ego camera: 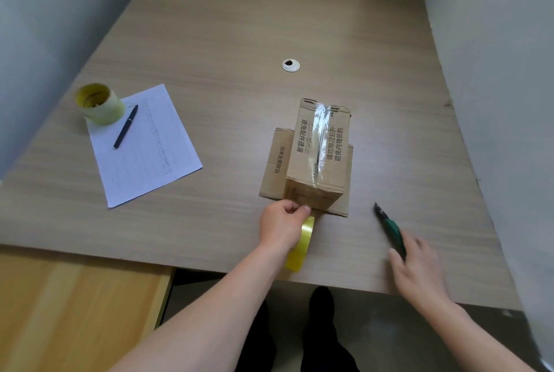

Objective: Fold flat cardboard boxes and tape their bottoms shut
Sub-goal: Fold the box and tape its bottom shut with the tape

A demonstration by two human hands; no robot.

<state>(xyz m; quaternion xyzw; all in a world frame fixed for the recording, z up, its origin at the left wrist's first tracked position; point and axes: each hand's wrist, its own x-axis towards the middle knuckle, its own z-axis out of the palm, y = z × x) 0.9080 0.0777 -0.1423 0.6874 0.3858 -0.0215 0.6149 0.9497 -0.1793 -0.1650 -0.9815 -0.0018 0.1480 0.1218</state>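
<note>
A small cardboard box (pixel 317 150) stands upside down on the wooden table (pixel 239 27), its bottom flaps closed under a strip of clear tape along the seam. Its lower flaps splay out flat on the tabletop. My left hand (pixel 281 223) presses against the box's near face, holding a yellowish tape roll (pixel 301 245) that runs from the box toward the table's front edge. To the right, my right hand (pixel 416 269) grips a green utility knife (pixel 389 226), blade end pointing away from me, about a hand's width from the box.
A second, larger tape roll (pixel 100 103) stands at the left on a lined paper sheet (pixel 144 144) with a black pen (pixel 126 126). A white cable grommet (pixel 290 65) sits behind the box. Walls close in left and right. A lower wooden surface (pixel 75 311) lies front left.
</note>
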